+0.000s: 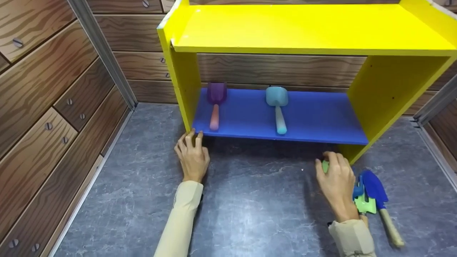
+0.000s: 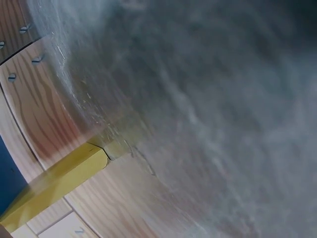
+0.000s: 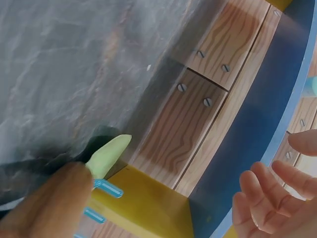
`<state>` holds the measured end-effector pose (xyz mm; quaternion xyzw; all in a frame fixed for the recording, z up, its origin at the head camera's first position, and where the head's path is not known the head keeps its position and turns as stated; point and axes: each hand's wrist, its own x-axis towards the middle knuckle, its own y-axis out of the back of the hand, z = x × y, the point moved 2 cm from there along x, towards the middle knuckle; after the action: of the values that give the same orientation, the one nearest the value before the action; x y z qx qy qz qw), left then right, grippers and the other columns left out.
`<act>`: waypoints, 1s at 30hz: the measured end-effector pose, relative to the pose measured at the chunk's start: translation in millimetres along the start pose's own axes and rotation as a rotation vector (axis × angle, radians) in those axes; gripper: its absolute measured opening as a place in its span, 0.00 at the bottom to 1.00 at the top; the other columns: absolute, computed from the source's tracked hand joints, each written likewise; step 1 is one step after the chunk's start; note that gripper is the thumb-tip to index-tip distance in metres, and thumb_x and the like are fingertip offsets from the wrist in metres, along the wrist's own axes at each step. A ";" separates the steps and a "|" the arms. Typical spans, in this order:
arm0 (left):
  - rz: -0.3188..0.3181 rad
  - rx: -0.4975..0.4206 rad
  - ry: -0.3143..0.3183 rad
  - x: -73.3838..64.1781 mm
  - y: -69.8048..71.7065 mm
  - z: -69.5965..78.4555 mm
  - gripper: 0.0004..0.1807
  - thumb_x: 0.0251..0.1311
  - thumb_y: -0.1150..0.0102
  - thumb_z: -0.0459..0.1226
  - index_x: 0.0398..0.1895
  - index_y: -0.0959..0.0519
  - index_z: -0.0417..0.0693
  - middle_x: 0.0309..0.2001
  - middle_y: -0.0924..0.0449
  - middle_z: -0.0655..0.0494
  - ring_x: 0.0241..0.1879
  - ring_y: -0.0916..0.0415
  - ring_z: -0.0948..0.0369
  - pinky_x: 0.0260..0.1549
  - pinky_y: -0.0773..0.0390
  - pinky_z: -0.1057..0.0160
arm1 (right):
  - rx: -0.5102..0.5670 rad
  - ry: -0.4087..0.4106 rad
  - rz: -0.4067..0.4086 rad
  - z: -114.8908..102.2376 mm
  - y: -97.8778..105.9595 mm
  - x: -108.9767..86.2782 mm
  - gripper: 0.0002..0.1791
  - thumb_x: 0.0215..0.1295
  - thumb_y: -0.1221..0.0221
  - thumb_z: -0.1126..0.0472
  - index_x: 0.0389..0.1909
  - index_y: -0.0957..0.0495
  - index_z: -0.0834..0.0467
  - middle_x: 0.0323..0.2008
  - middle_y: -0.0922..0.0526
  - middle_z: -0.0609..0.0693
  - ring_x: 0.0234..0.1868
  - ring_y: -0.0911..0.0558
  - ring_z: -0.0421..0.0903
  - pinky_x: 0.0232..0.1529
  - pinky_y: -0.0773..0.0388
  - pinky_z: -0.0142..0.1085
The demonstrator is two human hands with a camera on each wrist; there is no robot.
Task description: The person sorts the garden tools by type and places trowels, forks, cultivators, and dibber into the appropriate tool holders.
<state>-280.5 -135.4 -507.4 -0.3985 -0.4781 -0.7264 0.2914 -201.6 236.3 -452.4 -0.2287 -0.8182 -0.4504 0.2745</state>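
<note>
In the head view my left hand (image 1: 192,157) reaches the lower left front corner of the yellow shelf unit (image 1: 310,51), fingertips right at the edge of its blue board (image 1: 242,114). On that board lie a purple scoop (image 1: 217,93) with a pink handle and a light blue scoop (image 1: 276,96). My right hand (image 1: 335,178) hovers by the lower right side panel, its fingers spread apart from the thumb in the right wrist view. A green pointed blade (image 3: 110,156) shows past that thumb, its other end hidden. The left wrist view shows mostly blurred floor.
Right of my right hand lie a blue trowel (image 1: 375,187) with a wooden handle, a green garden tool (image 1: 365,204) and a small blue rake (image 1: 358,189). Wood-patterned walls (image 1: 46,114) stand left, right and behind. The floor (image 1: 250,207) is grey and marbled.
</note>
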 end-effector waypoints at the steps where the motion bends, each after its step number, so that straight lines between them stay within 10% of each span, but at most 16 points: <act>1: -0.004 0.000 0.000 0.6 0.3 -0.1 0.21 0.57 0.47 0.29 0.55 0.21 0.41 0.57 0.26 0.41 0.54 0.30 0.39 0.49 0.34 0.38 | -0.007 -0.001 -0.001 1.1 0.9 -1.1 0.09 0.59 0.33 0.69 0.38 0.20 0.70 0.34 0.19 0.65 0.35 0.21 0.66 0.35 0.27 0.60; 30: -0.006 -0.016 0.018 0.4 -0.3 0.3 0.22 0.53 0.42 0.28 0.55 0.21 0.40 0.57 0.26 0.41 0.54 0.31 0.39 0.48 0.35 0.37 | -0.105 -0.068 -0.104 28.8 25.7 -28.9 0.08 0.56 0.31 0.68 0.32 0.20 0.69 0.31 0.19 0.64 0.32 0.21 0.68 0.30 0.27 0.64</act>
<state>-280.8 -135.0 -507.2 -0.3929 -0.4709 -0.7346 0.2902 -171.2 270.1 -468.4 -0.2150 -0.8131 -0.4983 0.2104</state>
